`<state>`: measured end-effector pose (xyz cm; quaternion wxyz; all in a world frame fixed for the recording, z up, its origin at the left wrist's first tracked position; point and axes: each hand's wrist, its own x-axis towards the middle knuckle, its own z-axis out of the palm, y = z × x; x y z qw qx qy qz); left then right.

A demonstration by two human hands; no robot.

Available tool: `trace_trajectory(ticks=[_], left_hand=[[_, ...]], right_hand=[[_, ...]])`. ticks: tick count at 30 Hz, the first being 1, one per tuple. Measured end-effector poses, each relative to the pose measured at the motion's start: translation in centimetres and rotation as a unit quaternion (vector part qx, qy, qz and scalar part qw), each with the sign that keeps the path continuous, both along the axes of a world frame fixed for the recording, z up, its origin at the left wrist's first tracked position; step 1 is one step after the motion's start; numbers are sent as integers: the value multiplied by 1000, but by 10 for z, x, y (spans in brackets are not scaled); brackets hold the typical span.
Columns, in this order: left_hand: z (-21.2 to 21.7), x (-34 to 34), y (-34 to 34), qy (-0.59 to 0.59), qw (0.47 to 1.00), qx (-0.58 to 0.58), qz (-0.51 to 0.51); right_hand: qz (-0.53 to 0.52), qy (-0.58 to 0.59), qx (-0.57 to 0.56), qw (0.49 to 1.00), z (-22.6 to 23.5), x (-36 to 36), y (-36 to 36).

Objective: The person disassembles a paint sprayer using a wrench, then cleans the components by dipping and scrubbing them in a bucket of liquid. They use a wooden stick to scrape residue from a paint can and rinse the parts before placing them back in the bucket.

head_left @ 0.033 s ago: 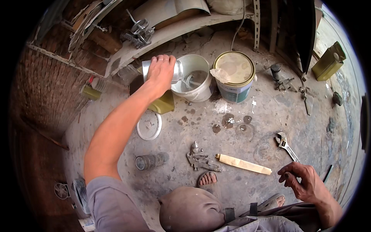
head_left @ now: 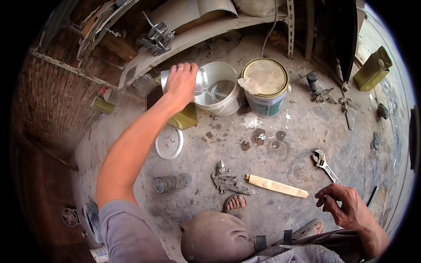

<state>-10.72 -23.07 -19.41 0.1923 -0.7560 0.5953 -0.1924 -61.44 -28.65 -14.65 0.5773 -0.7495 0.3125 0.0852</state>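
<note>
At the far left of centre, my left hand (head_left: pixel 180 83) is wrapped round a silver metal cup (head_left: pixel 201 82). The cup lies tilted on its side, its right end at the rim of a white plastic bucket (head_left: pixel 231 106). Some greyish liquid and a pale object show inside the bucket. My right hand (head_left: pixel 344 204) hangs at the lower right with loosely bent fingers and nothing visible in it. Near it on the floor lie an adjustable wrench (head_left: pixel 325 166) and a folded strip of tan paper (head_left: pixel 277 186).
A lidded paint pail (head_left: pixel 265 105) stands right of the bucket. On the floor are a spray gun (head_left: pixel 226 179), a dark cylinder (head_left: pixel 172 183), a white lid (head_left: pixel 169 143) and another spray gun (head_left: pixel 321 93). An olive can (head_left: pixel 373 70) stands far right; a metal shelf (head_left: pixel 197 37) spans the back.
</note>
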Motion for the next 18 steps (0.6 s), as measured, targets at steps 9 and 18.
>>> trace_trajectory(ticks=[9, 18], left_hand=[[-24, -35, 64, 370, 854, -367, -14], [-31, -79, 91, 460, 789, -386, -126]], right_hand=[[11, -14, 0, 1000, 0, -1, -4], [-3, -21, -2, 1000, -7, 1, -1]])
